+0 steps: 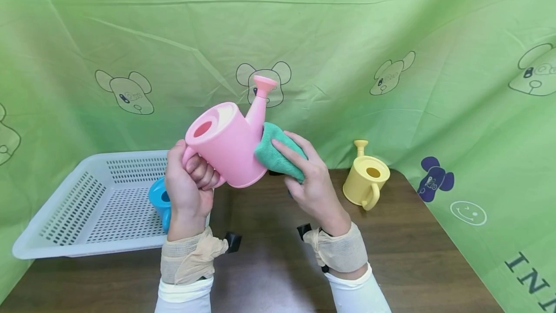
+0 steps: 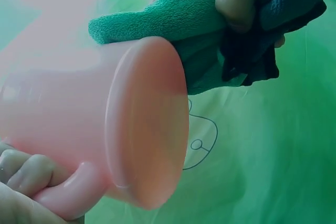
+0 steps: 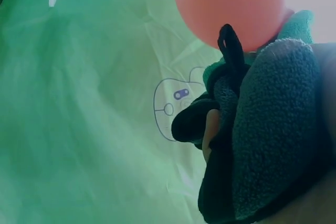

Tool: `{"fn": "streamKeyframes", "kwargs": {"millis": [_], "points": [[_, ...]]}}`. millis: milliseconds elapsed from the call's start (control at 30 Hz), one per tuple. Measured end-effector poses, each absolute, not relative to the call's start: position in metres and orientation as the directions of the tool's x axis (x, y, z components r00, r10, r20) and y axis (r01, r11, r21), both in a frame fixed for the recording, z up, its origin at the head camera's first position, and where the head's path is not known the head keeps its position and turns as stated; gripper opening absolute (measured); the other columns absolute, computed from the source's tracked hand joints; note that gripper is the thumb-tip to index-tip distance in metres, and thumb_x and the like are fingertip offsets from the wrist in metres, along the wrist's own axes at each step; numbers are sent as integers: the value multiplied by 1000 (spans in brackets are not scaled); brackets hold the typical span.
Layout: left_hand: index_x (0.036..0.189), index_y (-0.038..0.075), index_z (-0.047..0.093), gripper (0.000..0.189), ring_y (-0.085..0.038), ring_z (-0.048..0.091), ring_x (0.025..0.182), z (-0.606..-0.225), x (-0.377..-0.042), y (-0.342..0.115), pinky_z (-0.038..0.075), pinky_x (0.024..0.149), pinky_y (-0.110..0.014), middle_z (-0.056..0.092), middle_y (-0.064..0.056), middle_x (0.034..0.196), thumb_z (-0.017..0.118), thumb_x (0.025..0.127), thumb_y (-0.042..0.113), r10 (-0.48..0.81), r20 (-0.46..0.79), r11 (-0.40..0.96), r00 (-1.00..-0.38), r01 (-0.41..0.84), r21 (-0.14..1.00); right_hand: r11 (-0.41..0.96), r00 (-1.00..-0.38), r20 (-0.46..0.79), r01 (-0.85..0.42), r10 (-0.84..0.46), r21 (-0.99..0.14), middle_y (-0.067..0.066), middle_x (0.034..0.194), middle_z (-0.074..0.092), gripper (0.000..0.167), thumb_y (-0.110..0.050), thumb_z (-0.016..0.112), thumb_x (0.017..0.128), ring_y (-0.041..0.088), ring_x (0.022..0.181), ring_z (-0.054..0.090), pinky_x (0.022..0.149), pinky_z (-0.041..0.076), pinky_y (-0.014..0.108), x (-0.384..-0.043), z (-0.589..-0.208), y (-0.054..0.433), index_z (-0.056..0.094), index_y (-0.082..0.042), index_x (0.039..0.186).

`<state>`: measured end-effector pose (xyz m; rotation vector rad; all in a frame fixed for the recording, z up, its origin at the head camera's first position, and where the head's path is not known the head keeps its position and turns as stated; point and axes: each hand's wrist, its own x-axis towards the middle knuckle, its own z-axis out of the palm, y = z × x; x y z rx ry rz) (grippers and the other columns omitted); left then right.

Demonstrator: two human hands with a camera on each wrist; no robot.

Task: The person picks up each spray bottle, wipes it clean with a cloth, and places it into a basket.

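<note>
My left hand grips the handle of a pink watering can, which is held up above the table and tilted, its spout pointing up and away. In the left wrist view the can's round base faces the camera, and fingers curl through the handle. A folded green cloth is held in my right hand against the can's side below the spout. The right wrist view shows the bunched cloth with a dark edge and a small loop, beside the pink base.
A white perforated basket stands on the left with a blue watering can in it. On the right of the brown wooden table sits a yellow watering can. Green printed fabric hangs behind and beside the table.
</note>
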<state>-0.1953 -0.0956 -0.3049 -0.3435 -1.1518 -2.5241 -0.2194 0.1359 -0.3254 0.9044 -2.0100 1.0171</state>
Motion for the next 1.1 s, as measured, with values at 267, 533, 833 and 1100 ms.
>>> {"fn": "streamKeyframes", "kwargs": {"millis": [267, 533, 833, 1100], "points": [[58, 15, 24, 47, -16, 13, 40, -308, -196, -93, 3, 45, -35, 26, 5, 46, 31, 104, 23, -196, 455, -505, -869, 487, 713, 441, -539, 809, -800, -234, -406, 16, 153, 55, 77, 17, 58, 74, 36, 138, 58, 104, 52, 54, -222, -325, 140, 65, -15, 143], [60, 11, 29, 47, -16, 17, 41, -311, -195, -88, 14, 42, -31, 27, 0, 49, 37, 106, 21, -221, 559, -391, -799, 598, 700, 428, -563, 807, -783, -179, -452, 14, 152, 56, 77, 16, 57, 75, 35, 134, 59, 104, 51, 51, -221, -322, 142, 65, -16, 144], [59, 5, 29, 51, -18, 24, 42, -310, -192, -86, 30, 43, -25, 29, -4, 51, 39, 106, 20, -189, 605, -296, -773, 633, 715, 423, -567, 816, -770, -114, -477, 15, 152, 56, 77, 16, 58, 74, 34, 134, 59, 109, 46, 39, -222, -322, 143, 65, -15, 144], [58, 6, 28, 52, -17, 22, 42, -311, -192, -89, 22, 41, -30, 28, -5, 50, 39, 107, 20, -157, 610, -325, -776, 624, 710, 407, -558, 828, -770, -54, -492, 16, 152, 56, 76, 14, 59, 73, 35, 132, 59, 110, 43, 34, -222, -322, 143, 65, -13, 143]]}}
